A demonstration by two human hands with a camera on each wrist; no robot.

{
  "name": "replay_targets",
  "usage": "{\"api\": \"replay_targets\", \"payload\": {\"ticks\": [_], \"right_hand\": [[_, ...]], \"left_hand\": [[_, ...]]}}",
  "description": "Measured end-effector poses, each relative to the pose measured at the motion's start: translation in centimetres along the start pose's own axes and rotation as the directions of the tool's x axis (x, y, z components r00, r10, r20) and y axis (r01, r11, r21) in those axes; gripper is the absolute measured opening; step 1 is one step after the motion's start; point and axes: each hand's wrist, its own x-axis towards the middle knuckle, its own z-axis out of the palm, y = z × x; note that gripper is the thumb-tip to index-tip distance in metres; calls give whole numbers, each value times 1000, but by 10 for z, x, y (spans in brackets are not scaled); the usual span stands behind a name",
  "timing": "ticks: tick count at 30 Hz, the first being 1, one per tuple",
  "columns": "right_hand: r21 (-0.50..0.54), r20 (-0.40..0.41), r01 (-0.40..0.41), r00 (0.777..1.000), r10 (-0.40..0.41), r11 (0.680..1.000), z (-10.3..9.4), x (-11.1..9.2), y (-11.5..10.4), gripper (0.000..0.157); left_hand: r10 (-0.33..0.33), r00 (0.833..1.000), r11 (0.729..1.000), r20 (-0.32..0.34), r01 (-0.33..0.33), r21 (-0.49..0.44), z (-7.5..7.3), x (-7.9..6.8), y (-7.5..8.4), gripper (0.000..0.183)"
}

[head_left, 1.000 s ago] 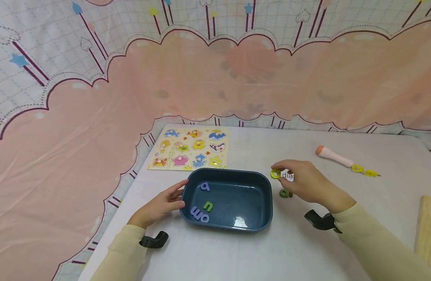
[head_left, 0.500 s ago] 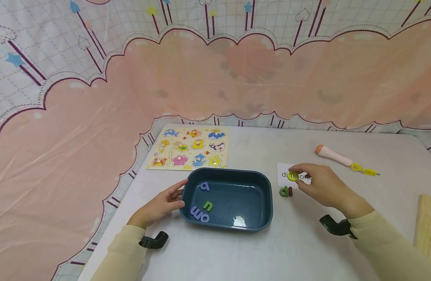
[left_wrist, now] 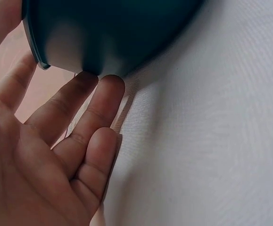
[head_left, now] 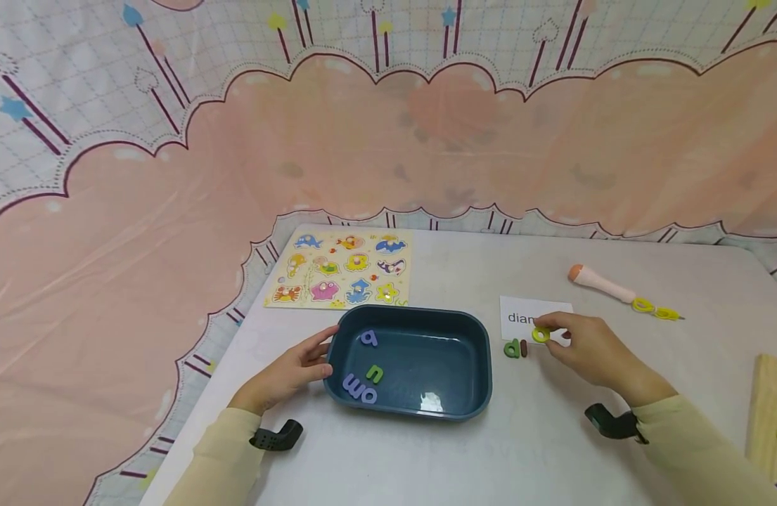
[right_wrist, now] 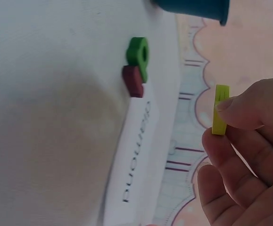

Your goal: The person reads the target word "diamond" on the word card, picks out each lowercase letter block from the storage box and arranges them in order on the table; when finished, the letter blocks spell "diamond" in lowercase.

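My left hand point(head_left: 285, 372) holds the dark blue plastic tray point(head_left: 420, 411) at its left side, thumb at the rim and fingers against the outer wall. Inside lie a purple letter point(head_left: 368, 338), a green letter n point(head_left: 375, 374) and other purple letters point(head_left: 353, 386). Between thumb and fingertips, my right hand point(head_left: 593, 349) pinches a yellow ring-shaped letter point(head_left: 541, 334), seen edge-on in the right wrist view. It overlaps a white card point(head_left: 515, 306) printed "diamond", partly hidden by the hand. Below the card sit a green letter d point(head_left: 512, 348) and a small dark red letter bar point(head_left: 524, 348), side by side.
A sea-animal puzzle board point(head_left: 337, 270) lies behind the tray. At the back right is a pink microphone-like stick point(head_left: 603, 282) with a yellow cord point(head_left: 655, 308). A wooden board point(head_left: 764, 414) stands at the right edge.
The right hand, with the yellow letter, has moved right and toward the wearer, from beside the tray across the card, uncovering the card's left part. The left hand keeps its place.
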Motion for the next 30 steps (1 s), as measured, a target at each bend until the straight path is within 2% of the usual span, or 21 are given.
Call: {"api": "replay_targets", "payload": {"ticks": [13, 30], "right_hand": [[11, 78, -91, 993, 90, 996, 19, 2, 17, 32], [15, 99, -95, 991, 93, 995, 29, 5, 22, 30]], "left_hand": [[-3, 1000, 1000, -6, 3, -16, 1, 0, -1, 76], [5, 1000, 1000, -1, -5, -15, 1, 0, -2, 74]]}}
